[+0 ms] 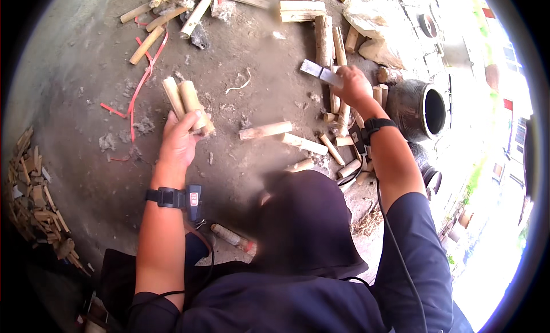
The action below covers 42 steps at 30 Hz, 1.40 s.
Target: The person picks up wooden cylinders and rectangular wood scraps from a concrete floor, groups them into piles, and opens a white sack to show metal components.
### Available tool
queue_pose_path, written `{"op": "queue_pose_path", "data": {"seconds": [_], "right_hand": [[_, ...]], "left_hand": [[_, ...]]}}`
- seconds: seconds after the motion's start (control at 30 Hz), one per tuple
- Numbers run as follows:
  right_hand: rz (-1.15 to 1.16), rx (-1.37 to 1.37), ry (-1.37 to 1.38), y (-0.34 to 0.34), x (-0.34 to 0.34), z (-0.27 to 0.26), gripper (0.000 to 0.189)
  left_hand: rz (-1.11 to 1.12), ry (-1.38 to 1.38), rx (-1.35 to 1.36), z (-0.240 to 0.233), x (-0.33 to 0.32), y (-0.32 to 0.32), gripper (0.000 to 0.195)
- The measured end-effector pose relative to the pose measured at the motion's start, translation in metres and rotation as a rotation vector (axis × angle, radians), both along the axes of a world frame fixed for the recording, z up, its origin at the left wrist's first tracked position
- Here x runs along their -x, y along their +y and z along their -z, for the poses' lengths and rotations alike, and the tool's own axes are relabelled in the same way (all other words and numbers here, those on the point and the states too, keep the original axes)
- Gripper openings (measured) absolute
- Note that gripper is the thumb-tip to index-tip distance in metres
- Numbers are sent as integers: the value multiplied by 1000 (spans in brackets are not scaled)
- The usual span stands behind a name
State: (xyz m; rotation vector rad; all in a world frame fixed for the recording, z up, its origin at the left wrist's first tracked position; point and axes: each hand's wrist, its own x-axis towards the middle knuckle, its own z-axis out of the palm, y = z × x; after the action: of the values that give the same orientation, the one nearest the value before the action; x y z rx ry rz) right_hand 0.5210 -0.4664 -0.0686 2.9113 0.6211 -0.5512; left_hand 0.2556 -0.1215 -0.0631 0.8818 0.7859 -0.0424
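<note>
My left hand (182, 129) is closed around two short, peeled round sticks (189, 96) of pale wood, held side by side above the dirt floor. Farther right, my right hand (353, 86) grips one end of a flat, whitish bar (320, 72) with a dark band across it; its material is unclear. The bar points to the left, over split and round wood pieces (339, 45) on the ground. Between my arms lie two loose pale sticks, one (265, 130) nearer the left hand and another (304, 143) nearer the right.
A dark earthenware jar (399, 103) lies with its mouth facing right, beside a crumpled sack (371, 21). Red plastic strapping (136, 90) and fluffy debris litter the floor at left. More sticks (195, 17) lie ahead; a scrap-wood heap (38, 200) is at far left. Cables run along my arms.
</note>
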Motion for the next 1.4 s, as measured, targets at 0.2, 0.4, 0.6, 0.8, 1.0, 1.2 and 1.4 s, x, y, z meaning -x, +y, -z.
{"op": "queue_pose_path", "data": {"seconds": [0.2,0.4,0.6,0.8,1.0,1.2,1.4], "right_hand": [[378,-348,-118,-57,35,3,56],[582,23,114,-52,85,-9,87],[434,191,158,-34,70,-2,72],[655,-314,145,-40,62,-19,45],[401,-382,-86,-13,44,-17,46],[583,-653,180,-3,35,13,46],[888,-1718,803,20,28,-46,34]], "left_hand": [[-32,16,-12,3,11,7,55],[-34,48,-6,8,14,7,54],[-10,30,-1,6,9,4,54],[-13,22,-13,7,15,11,55],[-16,41,10,9,22,13,55],[5,30,-4,5,17,9,56],[-23,72,-8,13,25,13,56]]}}
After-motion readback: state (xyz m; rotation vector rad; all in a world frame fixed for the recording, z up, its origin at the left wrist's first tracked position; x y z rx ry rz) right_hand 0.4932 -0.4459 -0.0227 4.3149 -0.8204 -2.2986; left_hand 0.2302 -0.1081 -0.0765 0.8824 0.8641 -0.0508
